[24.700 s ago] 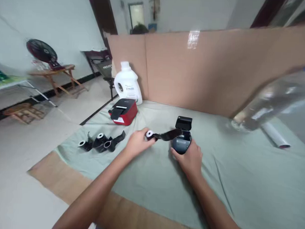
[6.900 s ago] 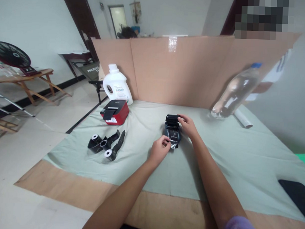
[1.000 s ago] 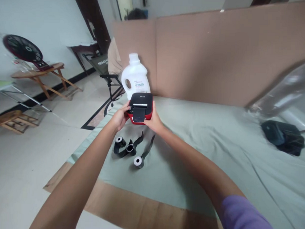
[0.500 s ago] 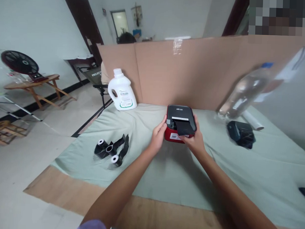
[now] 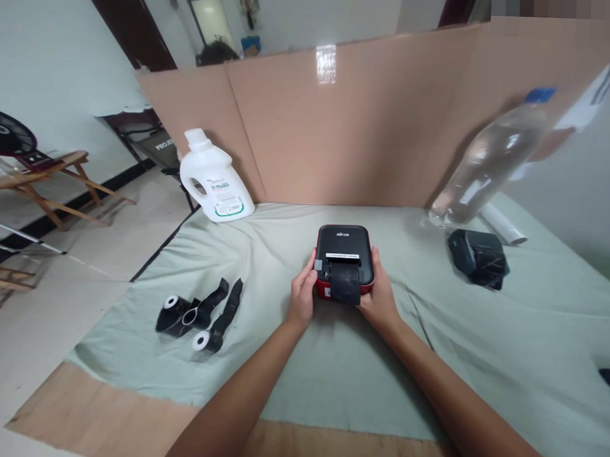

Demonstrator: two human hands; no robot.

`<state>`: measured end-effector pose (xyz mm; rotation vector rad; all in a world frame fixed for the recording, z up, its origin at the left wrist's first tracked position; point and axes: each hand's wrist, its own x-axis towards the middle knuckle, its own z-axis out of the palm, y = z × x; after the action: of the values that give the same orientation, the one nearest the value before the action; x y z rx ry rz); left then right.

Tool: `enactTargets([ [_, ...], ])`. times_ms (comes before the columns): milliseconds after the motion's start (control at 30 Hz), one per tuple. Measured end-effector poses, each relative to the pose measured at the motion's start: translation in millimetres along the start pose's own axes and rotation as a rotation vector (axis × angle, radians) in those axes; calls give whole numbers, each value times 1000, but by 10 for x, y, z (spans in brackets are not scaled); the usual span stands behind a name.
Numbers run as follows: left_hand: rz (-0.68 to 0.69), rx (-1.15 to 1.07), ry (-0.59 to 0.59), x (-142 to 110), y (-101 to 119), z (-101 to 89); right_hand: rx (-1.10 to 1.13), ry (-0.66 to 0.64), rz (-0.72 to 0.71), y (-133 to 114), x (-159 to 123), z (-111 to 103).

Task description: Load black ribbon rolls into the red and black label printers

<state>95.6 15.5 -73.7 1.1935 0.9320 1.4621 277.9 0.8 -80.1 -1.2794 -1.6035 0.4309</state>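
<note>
Between my two hands is a small label printer [image 5: 343,242] with a black lid and a red base. A black label strip [image 5: 345,286] hangs out of its slot over the front edge. My left hand [image 5: 303,292] grips the printer's left side, fingers against the casing. On the opposite side, my right hand [image 5: 381,296] clasps the front right corner, its fingertips partly hidden under the base. Black label rolls [image 5: 208,340] with white cores and loose tails lie on the cloth to the left of my hands.
A white detergent jug [image 5: 219,182] and a big clear bottle [image 5: 492,162] with a blue cap stand before a cardboard screen [image 5: 348,137]. Right of the printer lie a black device [image 5: 477,258] and a white roll [image 5: 504,225]. Green cloth [image 5: 339,383] covers the wooden table.
The printer has come closer and lower, tipping from a raised front to a flatter pose, so more of its lid shows. Both hands keep their hold. The camera view has shifted.
</note>
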Motion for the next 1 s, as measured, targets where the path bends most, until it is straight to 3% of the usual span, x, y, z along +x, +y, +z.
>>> enactTargets([
  [100,-10,1,-1,7,-34,-12,-8,52,4,12,-29,21],
  [400,95,-22,-30,20,-20,-11,-45,40,-2,0,-46,0],
  [700,212,160,22,-2,23,3,-47,25,15,-11,-58,-6],
  [900,384,349,126,-41,73,1,-46,-2,22,-33,-51,-23],
  [1000,458,498,107,-74,116,-12,-50,-15,49,-47,-55,-31],
])
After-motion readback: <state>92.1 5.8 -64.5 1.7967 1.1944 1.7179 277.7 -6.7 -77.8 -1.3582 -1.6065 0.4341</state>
